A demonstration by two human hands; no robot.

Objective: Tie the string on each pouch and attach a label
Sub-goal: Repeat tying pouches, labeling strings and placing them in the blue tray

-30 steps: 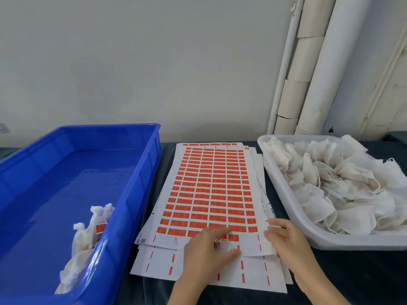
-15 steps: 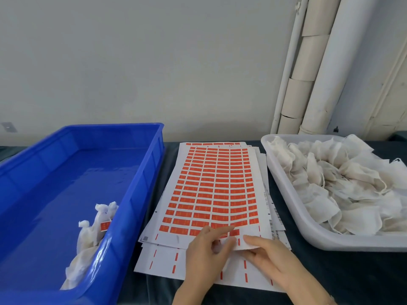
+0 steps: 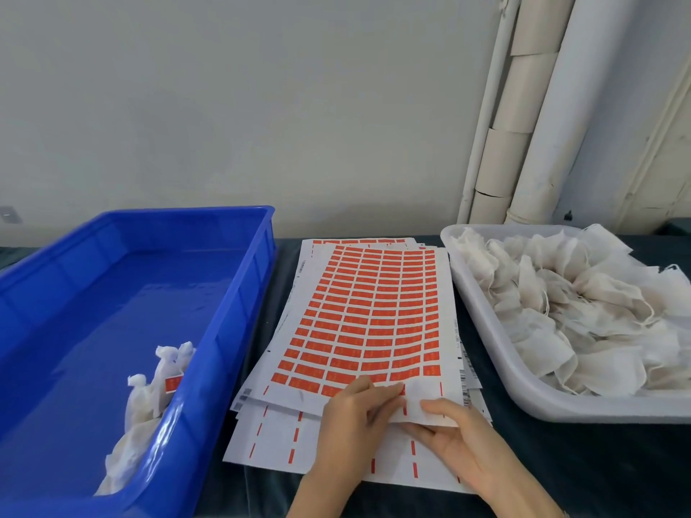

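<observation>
A dark cloth-covered table (image 3: 561, 461) stands against a plain pale wall (image 3: 261, 106), and at its left a glossy blue plastic bin (image 3: 239, 293) holds a few tied white pouches (image 3: 149, 398) in its near corner, one with an orange label. In the middle lies a fanned stack of label sheets (image 3: 374, 312). The left hand (image 3: 347, 431) rests bent fingertips on the top sheet's near edge, though I cannot tell if it pinches, while the right hand (image 3: 463, 439) pinches that edge, thumb above. At the right, a smooth white tray (image 3: 486, 330) is heaped with crumpled untied pouches (image 3: 579, 312) below tall pipes (image 3: 542, 125).
</observation>
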